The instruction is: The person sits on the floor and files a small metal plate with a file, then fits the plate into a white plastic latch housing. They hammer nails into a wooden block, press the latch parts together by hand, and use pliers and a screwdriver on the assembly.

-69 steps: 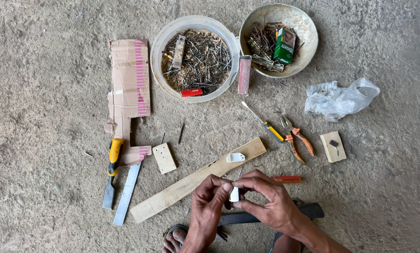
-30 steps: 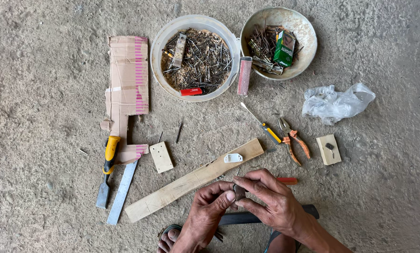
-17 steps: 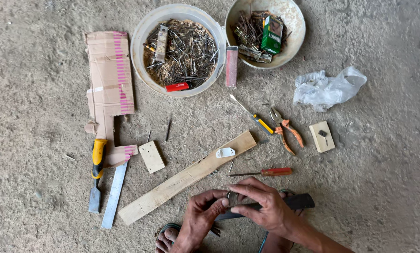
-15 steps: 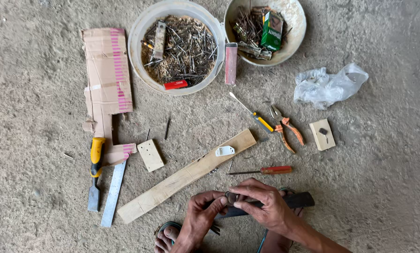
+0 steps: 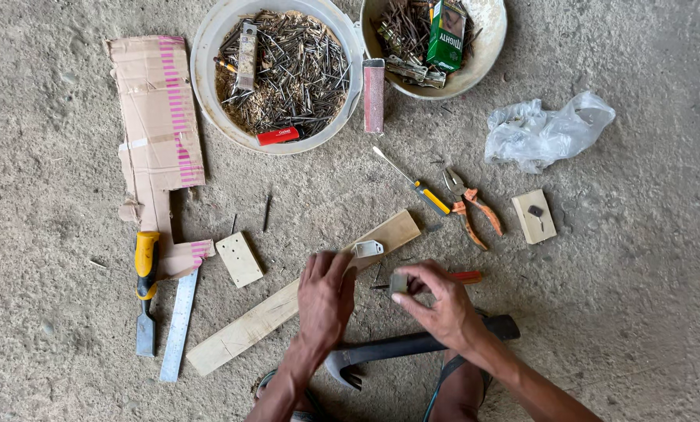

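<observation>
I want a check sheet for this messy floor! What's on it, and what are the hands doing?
Surface: rough concrete floor, gritty.
Job's things: wooden strip lies slanted, a small white piece on it; small grey block.
Clutter: bowl of nails, second bowl, cardboard, chisel, ruler, pliers, screwdriver, hammer, plastic bag, two small wooden blocks.
Grippers: left hand rests on the strip; right hand pinches the block.
Cables: nothing seen.
Surroundings: nothing seen beyond the floor.

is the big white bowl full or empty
Partly full. The white bowl holds a heap of dark nails with sawdust, a small red object and a metal piece on top.
</observation>
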The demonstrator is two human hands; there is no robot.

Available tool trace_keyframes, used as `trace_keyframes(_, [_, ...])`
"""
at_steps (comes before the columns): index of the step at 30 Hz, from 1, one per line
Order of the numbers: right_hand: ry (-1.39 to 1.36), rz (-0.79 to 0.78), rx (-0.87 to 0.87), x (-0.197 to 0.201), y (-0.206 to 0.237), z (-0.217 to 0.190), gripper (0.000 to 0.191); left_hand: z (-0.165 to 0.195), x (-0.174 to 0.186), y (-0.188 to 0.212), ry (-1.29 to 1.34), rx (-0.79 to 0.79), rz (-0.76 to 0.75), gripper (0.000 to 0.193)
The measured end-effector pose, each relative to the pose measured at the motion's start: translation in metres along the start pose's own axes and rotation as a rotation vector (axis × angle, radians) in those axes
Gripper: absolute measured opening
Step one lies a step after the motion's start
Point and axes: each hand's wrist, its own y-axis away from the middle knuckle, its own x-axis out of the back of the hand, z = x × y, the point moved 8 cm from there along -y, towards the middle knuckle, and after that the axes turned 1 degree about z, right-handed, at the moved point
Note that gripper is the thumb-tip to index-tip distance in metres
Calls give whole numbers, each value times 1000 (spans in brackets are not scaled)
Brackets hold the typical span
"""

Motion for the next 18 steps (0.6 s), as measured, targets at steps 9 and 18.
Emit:
trace_keyframes(9, [-489,6,-203,5,-8,18,35,3,-12,-20,146,83,-92,35])
trace_keyframes(18, [-829,-35,-197,-6,-2,0,34,5,-7,28,1198,567,-172,40])
